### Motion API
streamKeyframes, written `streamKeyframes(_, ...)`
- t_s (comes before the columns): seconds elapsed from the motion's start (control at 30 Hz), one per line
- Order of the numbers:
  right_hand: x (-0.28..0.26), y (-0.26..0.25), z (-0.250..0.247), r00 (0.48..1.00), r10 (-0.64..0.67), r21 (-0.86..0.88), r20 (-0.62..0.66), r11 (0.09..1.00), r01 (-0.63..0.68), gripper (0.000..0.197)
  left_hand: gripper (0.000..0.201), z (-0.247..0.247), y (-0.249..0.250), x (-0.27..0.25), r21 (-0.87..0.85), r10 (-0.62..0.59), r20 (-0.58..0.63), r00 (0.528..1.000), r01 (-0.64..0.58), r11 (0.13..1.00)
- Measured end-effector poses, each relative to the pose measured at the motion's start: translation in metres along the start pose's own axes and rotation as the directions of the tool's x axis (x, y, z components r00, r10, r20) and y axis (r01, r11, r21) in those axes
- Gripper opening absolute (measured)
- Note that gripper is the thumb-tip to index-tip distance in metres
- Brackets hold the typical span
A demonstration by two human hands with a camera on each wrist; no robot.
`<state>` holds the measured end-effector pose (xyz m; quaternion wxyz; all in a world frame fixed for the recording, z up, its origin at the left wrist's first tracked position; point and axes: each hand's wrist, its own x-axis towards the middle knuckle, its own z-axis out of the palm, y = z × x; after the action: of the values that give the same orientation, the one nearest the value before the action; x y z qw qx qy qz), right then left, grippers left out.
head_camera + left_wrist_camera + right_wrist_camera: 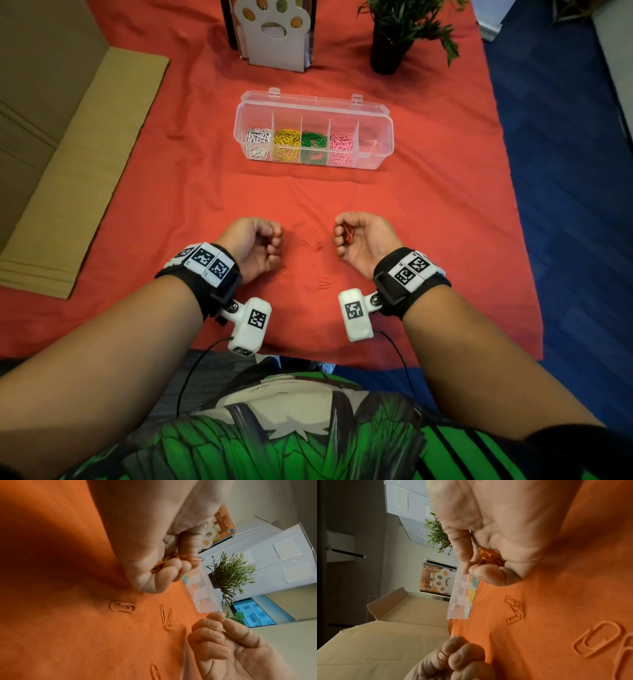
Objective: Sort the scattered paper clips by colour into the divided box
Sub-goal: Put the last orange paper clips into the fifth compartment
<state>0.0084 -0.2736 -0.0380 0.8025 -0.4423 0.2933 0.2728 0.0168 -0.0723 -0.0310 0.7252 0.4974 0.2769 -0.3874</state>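
An orange-red cloth (445,205) covered the table, with flattened cardboard (85,154) at the far left. The clear divided box (380,137) sat open in the far middle, its long axis running left to right. From left to right its compartments held white, yellow, green and pink clips, and the rightmost held perhaps one orange clip.

The left hand (251,245) and the right hand (363,236) rested on the near cloth, palms turned inward, well apart from the box. The right hand's fingers were curled round a bunch of orange clips (347,233). The left hand's fingers gripped a smaller bunch of clips (160,566).

A few loose orange clips (313,241) lay on the cloth between the hands, and two more (323,281) nearer the body. Both hands looked about equally close to the pair in the middle.

By my judgement the near-empty right-hand compartment was meant for orange, and it lay far and slightly right of the right hand.

No writing could be read; only black-and-white square markers showed on the wristbands (411,269).
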Motion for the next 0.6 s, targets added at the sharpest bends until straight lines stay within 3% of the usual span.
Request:
streamKeyframes(0.07, 0.002, 0.002, 0.002, 0.999, 0.013, -0.052, -0.039, 0.999, -0.015, 0.020, 0.012, 0.000, 0.001, 0.000, -0.028, -0.028, 0.009, 1.000, 0.028, 0.999)
streamKeyframes(0.13, 0.009, 0.007, 0.006, 0.991, -0.066, -0.308, -0.113, 0.951, 0.028, 0.021, 0.023, -0.002, 0.002, 0.003, -0.010, -0.018, -0.065, 0.998, 0.018, 1.000)
streamKeyframes(0.17, 0.012, 0.009, 0.008, 0.982, -0.118, -0.487, -0.145, 0.873, 0.033, 0.022, 0.026, -0.004, 0.002, 0.005, 0.016, 0.018, -0.107, 0.994, -0.016, 1.000)
streamKeyframes(0.2, 0.015, 0.010, 0.011, 0.969, -0.184, -0.667, -0.166, 0.745, 0.027, 0.020, 0.027, -0.006, 0.003, 0.006, 0.055, 0.069, -0.150, 0.986, -0.061, 0.997)
streamKeyframes(0.27, 0.018, 0.011, 0.015, 0.942, -0.311, -0.915, -0.129, 0.404, 0.008, 0.010, 0.022, -0.012, 0.003, 0.008, 0.165, 0.181, -0.236, 0.955, -0.144, 0.976)
streamKeyframes(0.33, 0.022, 0.017, 0.020, 0.928, -0.365, -0.993, -0.067, 0.115, -0.026, 0.023, 0.025, -0.021, 0.005, 0.010, 0.313, 0.280, -0.308, 0.909, -0.181, 0.932)
streamKeyframes(0.37, 0.024, 0.020, 0.023, 0.923, -0.382, -0.998, -0.054, 0.053, -0.036, 0.031, 0.029, -0.026, 0.006, 0.011, 0.376, 0.324, -0.328, 0.887, -0.192, 0.907)
streamKeyframes(0.5, 0.032, 0.033, 0.033, 0.894, -0.448, -0.995, -0.021, -0.082, -0.064, 0.049, 0.032, -0.043, 0.014, 0.009, 0.585, 0.465, -0.405, 0.787, -0.168, 0.794)
streamKeyframes(0.6, 0.028, 0.040, 0.038, 0.884, -0.468, -0.992, -0.006, -0.106, -0.063, 0.046, 0.030, -0.054, 0.016, 0.000, 0.872, 0.632, -0.377, 0.677, 0.029, 0.488)
